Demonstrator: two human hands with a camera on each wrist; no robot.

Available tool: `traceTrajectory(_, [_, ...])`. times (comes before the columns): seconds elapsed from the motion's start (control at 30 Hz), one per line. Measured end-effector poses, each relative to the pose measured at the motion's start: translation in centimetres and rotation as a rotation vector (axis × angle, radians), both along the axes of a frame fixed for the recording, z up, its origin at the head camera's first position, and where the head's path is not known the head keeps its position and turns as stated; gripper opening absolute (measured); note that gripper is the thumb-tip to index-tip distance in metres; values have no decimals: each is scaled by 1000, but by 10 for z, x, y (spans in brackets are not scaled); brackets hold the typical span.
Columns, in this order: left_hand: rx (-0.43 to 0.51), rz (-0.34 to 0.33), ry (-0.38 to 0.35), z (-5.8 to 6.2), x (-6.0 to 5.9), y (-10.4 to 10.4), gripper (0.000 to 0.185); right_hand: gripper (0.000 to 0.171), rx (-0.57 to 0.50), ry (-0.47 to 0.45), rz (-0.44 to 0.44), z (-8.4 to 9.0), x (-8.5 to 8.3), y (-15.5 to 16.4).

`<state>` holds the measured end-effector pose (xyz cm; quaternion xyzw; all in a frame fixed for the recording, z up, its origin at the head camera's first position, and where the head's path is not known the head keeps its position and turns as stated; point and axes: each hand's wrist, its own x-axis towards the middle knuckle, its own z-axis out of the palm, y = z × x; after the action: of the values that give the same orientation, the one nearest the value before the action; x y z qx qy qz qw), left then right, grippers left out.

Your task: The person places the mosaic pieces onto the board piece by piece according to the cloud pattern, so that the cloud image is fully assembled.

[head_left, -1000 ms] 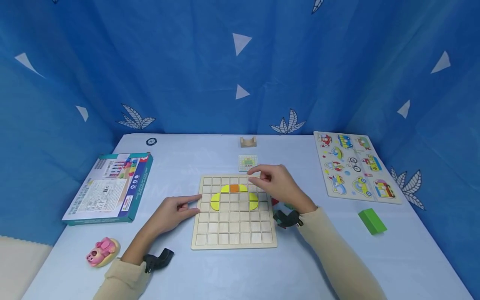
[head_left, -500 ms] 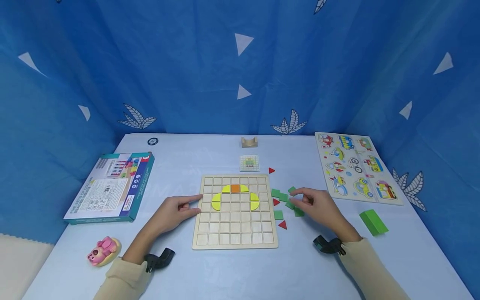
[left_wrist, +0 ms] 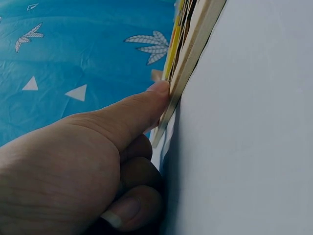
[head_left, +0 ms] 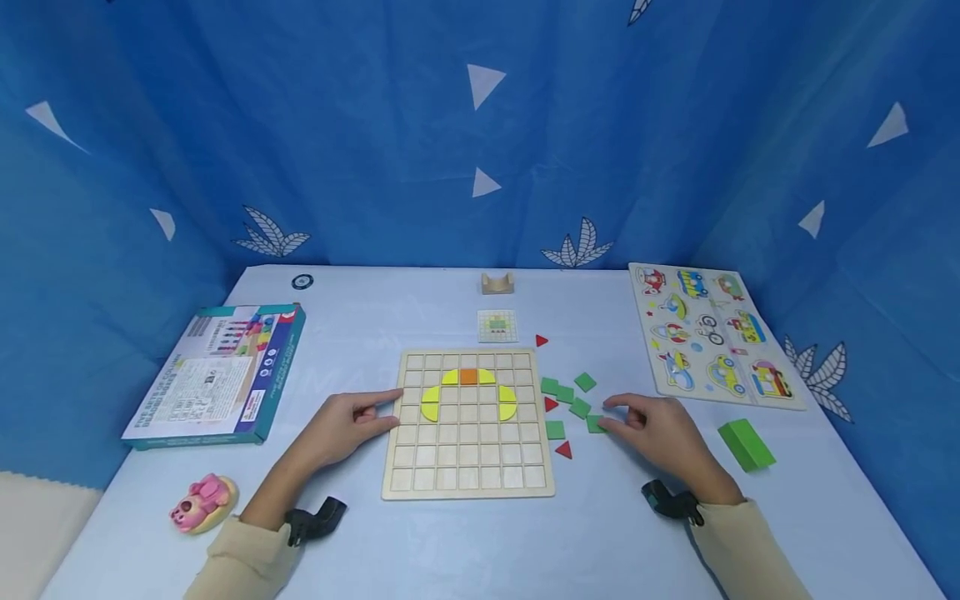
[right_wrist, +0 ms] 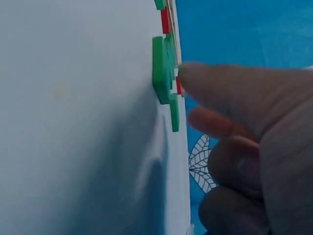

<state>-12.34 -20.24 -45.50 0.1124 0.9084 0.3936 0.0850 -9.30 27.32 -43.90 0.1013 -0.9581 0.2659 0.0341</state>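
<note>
The left hand (head_left: 341, 429), thumb and finger apart, is touching the wooden grid board (head_left: 468, 433), while the right hand (head_left: 663, 433), also spread, is hovering by a green square tile (head_left: 593, 423) that needs gentle pinching.

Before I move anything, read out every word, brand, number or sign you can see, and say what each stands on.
No text can be read with certainty.
Teal-edged box: printed label and side panel, too small to read.
Round disc: ring of marks, too small to read.
Pattern card: tiny coloured grid, no legible words.
Wooden grid board: no writing visible.
Both wrist views: no writing visible.
</note>
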Motion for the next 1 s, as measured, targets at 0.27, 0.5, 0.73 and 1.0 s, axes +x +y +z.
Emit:
traceTrajectory(0.27, [6, 4, 7, -1, 0, -3, 46, 28, 13, -76, 64, 2, 0, 6])
traceTrajectory(0.5, [-1, 1, 1, 1, 0, -2, 46, 25, -1, -63, 98, -1, 1, 7])
traceTrajectory(0.73, [3, 5, 3, 0, 0, -1, 47, 19, -15, -47, 123, -3, 1, 8])
traceTrajectory(1.0, [-8, 6, -6, 0, 0, -1, 46, 25, -44, -43, 133, -7, 0, 7])
